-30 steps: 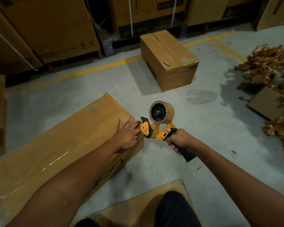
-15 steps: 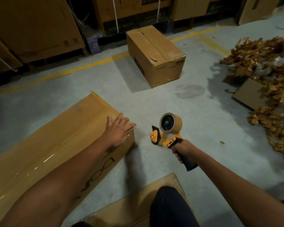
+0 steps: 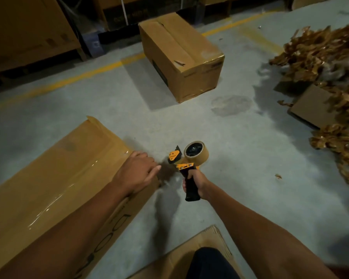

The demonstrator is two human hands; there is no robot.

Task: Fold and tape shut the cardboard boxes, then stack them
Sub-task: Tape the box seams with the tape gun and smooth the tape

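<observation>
Lower center, right hand (image 3: 195, 184) is wrapped around the tape gun (image 3: 189, 156) handle, left hand (image 3: 137, 172) just beside it draped loose-fingered over the end corner of the long taped box (image 3: 58, 178), and a closed box (image 3: 179, 55) sits farther back, upper middle.

floor boxes 2: long box (image 3: 48, 188) near left, square box (image 3: 181, 57) far | tape gun (image 3: 187, 158) 1 | scrap heap (image 3: 320, 57) right 1

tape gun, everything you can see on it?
Tape gun: orange frame, black cutter guard at the nose, black handle, brown tape roll on top. Seemingly held above the floor, handle toward the camera, nose aimed left at the long box, not touching it. Only the right hand grips it, by the handle.
</observation>
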